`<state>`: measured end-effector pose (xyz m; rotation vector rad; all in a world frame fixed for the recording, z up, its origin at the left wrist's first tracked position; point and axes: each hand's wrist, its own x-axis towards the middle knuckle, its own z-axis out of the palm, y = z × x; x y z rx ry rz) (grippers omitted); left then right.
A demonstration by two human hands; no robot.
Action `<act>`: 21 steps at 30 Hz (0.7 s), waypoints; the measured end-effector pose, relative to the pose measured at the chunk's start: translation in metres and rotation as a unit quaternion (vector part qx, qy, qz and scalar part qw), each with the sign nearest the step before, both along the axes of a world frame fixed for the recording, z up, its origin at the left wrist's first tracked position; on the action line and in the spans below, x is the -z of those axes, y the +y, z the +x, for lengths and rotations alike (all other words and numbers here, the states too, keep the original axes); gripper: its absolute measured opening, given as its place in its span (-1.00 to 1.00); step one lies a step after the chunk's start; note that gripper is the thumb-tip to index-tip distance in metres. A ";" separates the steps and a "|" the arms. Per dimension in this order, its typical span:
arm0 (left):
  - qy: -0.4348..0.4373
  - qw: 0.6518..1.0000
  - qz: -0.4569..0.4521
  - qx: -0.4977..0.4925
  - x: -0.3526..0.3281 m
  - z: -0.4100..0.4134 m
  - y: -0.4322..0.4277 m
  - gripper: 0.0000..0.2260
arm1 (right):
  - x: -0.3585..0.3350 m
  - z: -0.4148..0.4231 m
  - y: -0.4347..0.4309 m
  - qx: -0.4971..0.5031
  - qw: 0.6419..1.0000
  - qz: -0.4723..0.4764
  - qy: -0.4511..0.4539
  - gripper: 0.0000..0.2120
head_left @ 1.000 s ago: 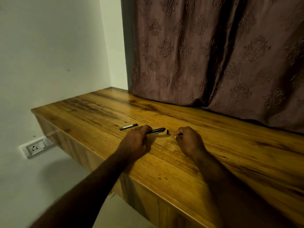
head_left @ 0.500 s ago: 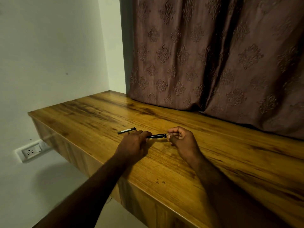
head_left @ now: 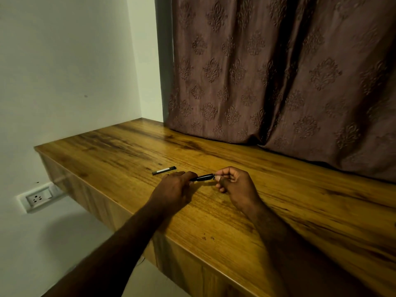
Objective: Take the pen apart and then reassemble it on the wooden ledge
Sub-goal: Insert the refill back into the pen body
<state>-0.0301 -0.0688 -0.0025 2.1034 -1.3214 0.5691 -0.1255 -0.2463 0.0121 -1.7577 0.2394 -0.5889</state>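
Your two hands meet over a wooden ledge (head_left: pixel 300 200), a little way in from its front edge and nearer its left end than its right.

Your left hand (head_left: pixel 173 185) lies knuckles up, its fingers curled round the left end of a slim black pen body (head_left: pixel 202 178). The pen body runs nearly level between your hands, its right end tipped slightly higher, just above the wood.

Your right hand (head_left: pixel 235 185) has its fingers curled, with thumb and forefinger pinching the right end of the pen body. That tip is too small and dark to tell whether a separate part sits between your fingertips.

A second pen piece (head_left: pixel 164 170), short and dark with a pale band along its middle, lies flat on the ledge just beyond your left hand, toward the back and left. It seems close to your knuckles without touching them.

Both forearms are bare and reach in from the lower edge of the view, across the front edge of the ledge.

A brown patterned curtain (head_left: pixel 278 71) hangs along the back edge of the ledge, its hem resting on the wood. A pale wall (head_left: pixel 64 61) meets the ledge's left end, and a white wall socket (head_left: pixel 37 198) sits on it below the ledge's left front corner
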 end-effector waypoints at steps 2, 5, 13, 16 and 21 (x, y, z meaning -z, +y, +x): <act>0.000 1.000 0.001 0.000 0.001 0.001 -0.001 -0.82 | -0.001 -0.001 0.001 0.000 1.000 0.003 -0.004 -0.92; 0.000 1.000 -0.003 -0.005 0.002 0.003 -0.002 -0.81 | -0.002 -0.002 0.002 0.003 1.000 -0.003 -0.002 -0.91; -0.009 1.000 0.002 -0.009 0.004 0.005 -0.003 -0.82 | -0.001 -0.003 0.003 -0.007 0.999 -0.032 0.006 -0.92; -0.007 1.000 -0.001 -0.001 0.004 0.005 -0.002 -0.82 | -0.002 -0.003 0.004 -0.015 0.999 -0.028 0.012 -0.92; -0.017 1.000 -0.009 0.004 0.002 0.003 -0.001 -0.81 | -0.005 -0.004 0.007 -0.025 0.999 -0.026 0.018 -0.92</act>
